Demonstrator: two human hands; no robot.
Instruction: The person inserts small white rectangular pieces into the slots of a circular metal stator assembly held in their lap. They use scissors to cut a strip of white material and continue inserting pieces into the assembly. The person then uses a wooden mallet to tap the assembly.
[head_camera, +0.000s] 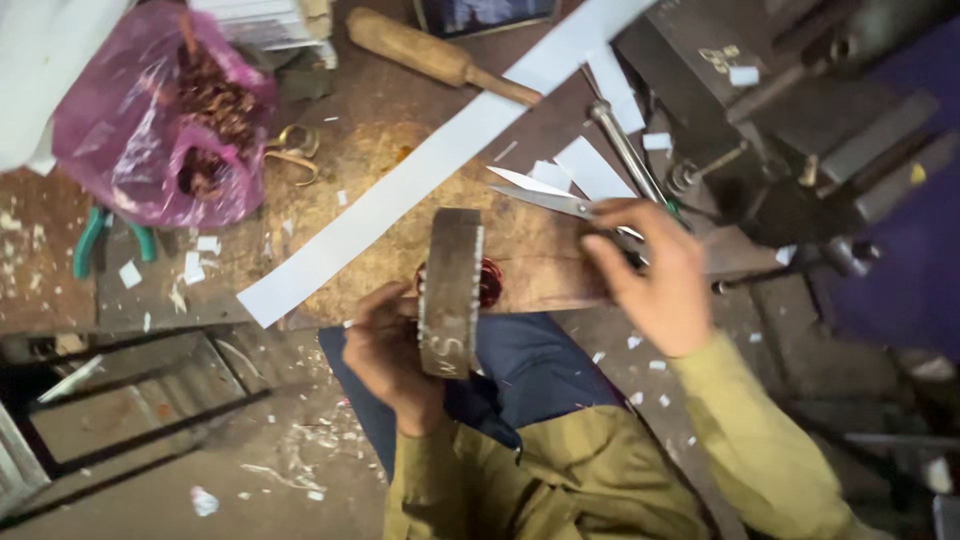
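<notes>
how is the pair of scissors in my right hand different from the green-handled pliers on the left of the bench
The scissors are held by the right hand, blades open and pointing left; the green-handled pliers lie untouched at the bench's left edge, below the pink bag. The scissors show long bare steel blades; the pliers show mostly their green grips, handles spread. Both are hand tools resting over the worn wooden bench.

White paper strip (420, 170), pink plastic bag (150, 120), teal-handled pliers (95, 240), silver scissors (545, 195), grey metal ring (450, 290) over coppery-red winding (489, 282), olive sleeves (760, 440), worn brown surface (520, 270)
</notes>
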